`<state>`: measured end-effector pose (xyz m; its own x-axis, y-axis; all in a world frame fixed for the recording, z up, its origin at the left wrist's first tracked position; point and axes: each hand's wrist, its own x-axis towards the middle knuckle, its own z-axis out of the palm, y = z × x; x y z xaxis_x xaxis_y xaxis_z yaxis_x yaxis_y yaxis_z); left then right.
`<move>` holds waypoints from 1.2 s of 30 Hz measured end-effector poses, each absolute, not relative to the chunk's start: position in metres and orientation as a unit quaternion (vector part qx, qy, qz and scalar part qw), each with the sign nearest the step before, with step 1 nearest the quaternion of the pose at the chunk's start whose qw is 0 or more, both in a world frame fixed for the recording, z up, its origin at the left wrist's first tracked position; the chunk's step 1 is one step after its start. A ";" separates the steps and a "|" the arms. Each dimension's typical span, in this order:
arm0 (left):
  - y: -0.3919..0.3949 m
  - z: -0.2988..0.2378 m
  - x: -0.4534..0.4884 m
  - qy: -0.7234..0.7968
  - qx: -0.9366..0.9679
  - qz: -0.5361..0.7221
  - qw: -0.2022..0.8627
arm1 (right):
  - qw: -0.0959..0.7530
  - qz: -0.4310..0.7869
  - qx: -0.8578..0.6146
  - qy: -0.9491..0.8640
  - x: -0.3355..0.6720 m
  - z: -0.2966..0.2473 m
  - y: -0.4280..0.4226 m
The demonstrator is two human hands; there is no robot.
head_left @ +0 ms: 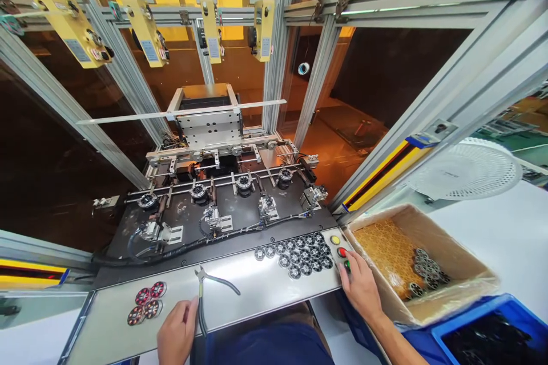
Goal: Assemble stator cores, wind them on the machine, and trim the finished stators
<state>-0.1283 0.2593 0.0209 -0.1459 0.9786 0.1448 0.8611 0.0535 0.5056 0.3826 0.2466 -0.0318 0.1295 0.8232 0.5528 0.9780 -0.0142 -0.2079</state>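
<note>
My left hand [176, 333] rests at the front edge of the metal panel [240, 302], fingers curled together, with nothing visible in them. Right beside it lie pliers [201, 296] with dark handles, jaws pointing away from me. Left of them is a small group of red-and-copper wound motor stators [144, 296]. My right hand [363, 288] is at the panel's right end, fingers extended over the red button [341, 252] and the green button [347, 266]; actual pressing cannot be made out. Several black-and-silver round parts [305, 255] sit in rows left of that hand.
Behind the panel, a machine bed [240, 205] carries several fixtures holding round parts. Yellow hanging units [148, 34] line the frame above. At right stand a cardboard box [462, 291] with more round parts, a blue bin [514, 308] and a white fan [466, 171].
</note>
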 end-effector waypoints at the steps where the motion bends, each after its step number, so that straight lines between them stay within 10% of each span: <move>1: 0.260 0.021 -0.127 0.716 0.642 0.245 0.122 | 0.280 -0.135 -0.696 -0.647 0.383 -0.033 0.251; 11: 0.260 0.062 -0.108 0.717 0.624 0.171 0.259 | 0.312 -0.084 -0.685 -0.653 0.383 -0.046 0.258; 19: 0.299 0.095 0.035 0.315 0.699 -0.091 0.635 | 0.290 -0.079 -0.689 -0.659 0.382 -0.041 0.257; 36: 0.285 0.121 0.060 0.269 0.751 -0.261 0.543 | 0.293 -0.087 -0.678 -0.668 0.385 -0.044 0.260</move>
<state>0.0597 0.2855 0.1207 0.7189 0.1205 -0.6846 0.6879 -0.2653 0.6756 0.3847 0.2596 -0.0445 0.0919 0.8558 0.5092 0.9575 0.0644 -0.2810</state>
